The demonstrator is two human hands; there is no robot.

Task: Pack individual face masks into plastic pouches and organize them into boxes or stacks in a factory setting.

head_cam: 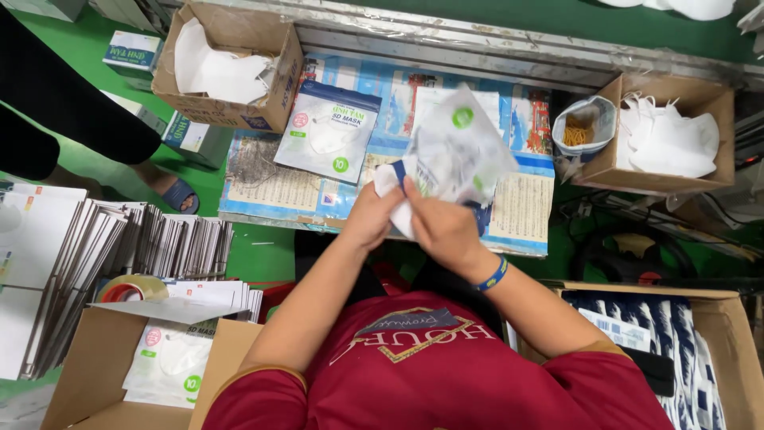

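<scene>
Above the middle of the worktop (525, 209), a clear plastic mask pouch (461, 151) with a green round sticker is held up in both hands, tilted and blurred. A folded white face mask (392, 191) sits at the pouch's lower edge, partly inside the hands, so how far it is in the pouch I cannot tell. The left hand (370, 216) grips the mask from the left side, its fingers curled and pinching the white fabric. The right hand (442, 227) closes on the lower part of the pouch, fingers pressed together around it; a blue wristband (493, 276) circles that wrist.

Just left of the held pouch, a filled mask packet (330, 131) with a blue top lies flat on the worktop, which is covered with printed blue and white sheets. Beyond it, at the far left corner, an open cardboard box (274, 80) holds loose white masks. At the far right, another cardboard box (700, 99) holds more white masks, and a small bag of rubber bands (579, 127) stands touching its left wall.

Nearer, at the left, a carton (95, 358) holds finished packets, with a roll of tape (131, 287) and stacks of flat cardboard (167, 243) beside it. At the right, a large carton (736, 350) holds blue and white packs.
</scene>
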